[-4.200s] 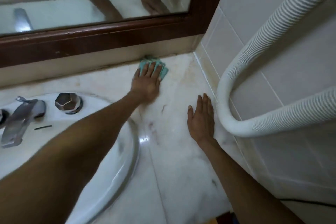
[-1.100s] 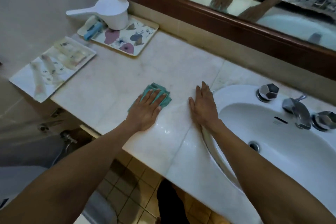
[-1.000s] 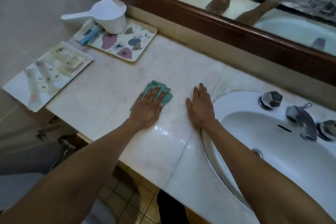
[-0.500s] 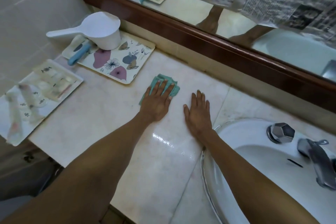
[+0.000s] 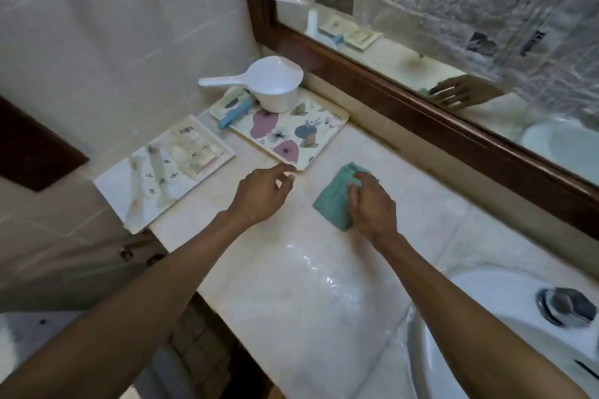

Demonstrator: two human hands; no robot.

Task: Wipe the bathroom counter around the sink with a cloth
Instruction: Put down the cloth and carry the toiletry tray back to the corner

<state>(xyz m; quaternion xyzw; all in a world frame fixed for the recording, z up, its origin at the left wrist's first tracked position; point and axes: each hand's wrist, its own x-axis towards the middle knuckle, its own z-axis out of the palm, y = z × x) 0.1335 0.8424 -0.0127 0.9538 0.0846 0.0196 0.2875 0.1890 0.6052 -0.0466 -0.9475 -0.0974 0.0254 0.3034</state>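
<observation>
A folded teal cloth (image 5: 335, 199) lies on the pale marble counter (image 5: 308, 285), left of the white sink (image 5: 470, 280). My right hand (image 5: 372, 204) rests on the cloth's right part with curled fingers pressing it down. My left hand (image 5: 262, 194) hovers off the cloth with its fingers apart, the fingertips close to the near corner of the floral tray (image 5: 291, 136). The counter near the sink shines wet.
A white scoop (image 5: 275, 84) and a blue item sit on the floral tray. A second white tray (image 5: 162, 172) with small toiletries overhangs the counter's left end. The brown mirror frame (image 5: 421, 113) runs along the back. A tap knob (image 5: 567, 306) stands on the sink.
My left hand has let go of the cloth and moved left toward the floral tray. My right hand has moved from the bare counter onto the cloth. The view has swung left.
</observation>
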